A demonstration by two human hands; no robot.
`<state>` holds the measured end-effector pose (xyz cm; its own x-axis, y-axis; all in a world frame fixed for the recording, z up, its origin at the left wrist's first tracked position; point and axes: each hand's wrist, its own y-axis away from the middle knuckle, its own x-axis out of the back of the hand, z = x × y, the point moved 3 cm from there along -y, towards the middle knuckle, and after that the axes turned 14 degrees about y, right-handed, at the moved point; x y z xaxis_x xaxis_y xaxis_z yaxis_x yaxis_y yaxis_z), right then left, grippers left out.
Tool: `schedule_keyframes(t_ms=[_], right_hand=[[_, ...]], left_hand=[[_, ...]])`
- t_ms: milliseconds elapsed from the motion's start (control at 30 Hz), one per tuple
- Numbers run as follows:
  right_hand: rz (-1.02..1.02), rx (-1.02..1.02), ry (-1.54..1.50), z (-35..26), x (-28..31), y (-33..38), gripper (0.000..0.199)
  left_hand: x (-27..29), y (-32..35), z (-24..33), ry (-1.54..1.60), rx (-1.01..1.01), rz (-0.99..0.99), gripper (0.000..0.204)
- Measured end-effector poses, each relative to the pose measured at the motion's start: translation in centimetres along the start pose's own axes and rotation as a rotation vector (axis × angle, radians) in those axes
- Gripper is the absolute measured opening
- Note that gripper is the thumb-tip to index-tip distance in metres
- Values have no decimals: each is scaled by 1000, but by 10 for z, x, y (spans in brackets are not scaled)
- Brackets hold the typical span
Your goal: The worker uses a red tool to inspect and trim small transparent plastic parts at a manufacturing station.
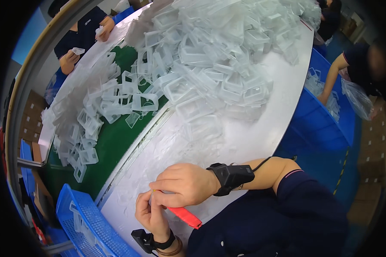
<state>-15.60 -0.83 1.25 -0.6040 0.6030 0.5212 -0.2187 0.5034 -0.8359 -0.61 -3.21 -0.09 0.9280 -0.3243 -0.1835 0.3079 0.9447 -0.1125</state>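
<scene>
My right hand [182, 184] is closed around a tool with a flat red handle [186, 216], whose end sticks out below the palm. Its working end is hidden by my fingers. Just below and to the left, my left hand [152, 214] has its fingers bent and pressed together, touching my right fingers. A bit of grey shows between the two hands, but what the left hand pinches cannot be made out. Both hands are above the white tabletop [135, 188], in front of a large heap of clear plastic frames [201, 85].
A blue perforated basket [70, 195] with clear pieces stands at lower left. Beyond the table's ledge, a green conveyor belt [124, 124] carries more frames. At right, a person reaches into a large blue bin [317, 128]. Another person [83, 36] handles pieces at far left.
</scene>
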Motion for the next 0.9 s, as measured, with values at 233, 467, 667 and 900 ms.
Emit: schedule_keyframes(t_ms=[233, 467, 667, 900], right_hand=[[-45, -431, -230, 38, 10, -7, 10], [-341, -913, -1172, 42, 8, 9, 14], [-728, -1167, -1721, 12, -14, 19, 19], [-324, -1094, -1823, 29, -11, 15, 24]], left_hand=[[10, 7, 10, 153, 49, 19, 17], [9, -5, 10, 616, 117, 52, 27], [16, -8, 10, 694, 135, 141, 27], [21, -11, 11, 710, 187, 161, 28]])
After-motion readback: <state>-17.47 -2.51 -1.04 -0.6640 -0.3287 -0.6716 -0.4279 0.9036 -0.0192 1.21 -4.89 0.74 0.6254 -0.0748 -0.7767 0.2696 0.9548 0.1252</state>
